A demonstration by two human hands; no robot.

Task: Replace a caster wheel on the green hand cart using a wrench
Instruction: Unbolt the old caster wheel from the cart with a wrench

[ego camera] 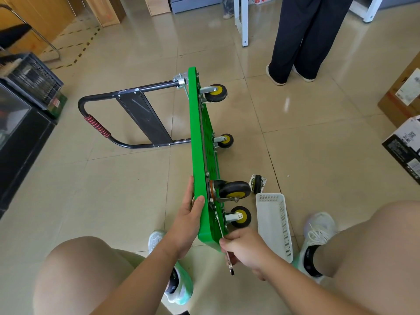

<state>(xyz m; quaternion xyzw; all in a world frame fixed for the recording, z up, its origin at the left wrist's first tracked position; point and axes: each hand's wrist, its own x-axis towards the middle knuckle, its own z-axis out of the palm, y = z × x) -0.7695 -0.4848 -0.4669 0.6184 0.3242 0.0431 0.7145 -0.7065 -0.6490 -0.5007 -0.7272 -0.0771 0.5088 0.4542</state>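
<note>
The green hand cart stands on its long edge on the tiled floor, handle folded out to the left and wheels pointing right. My left hand grips the deck's near edge, thumb over the rim. My right hand holds a slim metal wrench; its upper end lies against the underside beside the nearest caster. A larger caster sits just above that one. A loose caster wheel lies on the floor to the right of the cart.
A white perforated basket lies on the floor by my right foot. A person in dark trousers stands behind the cart. Cardboard boxes sit at the right. A black cabinet with a crate is at the left.
</note>
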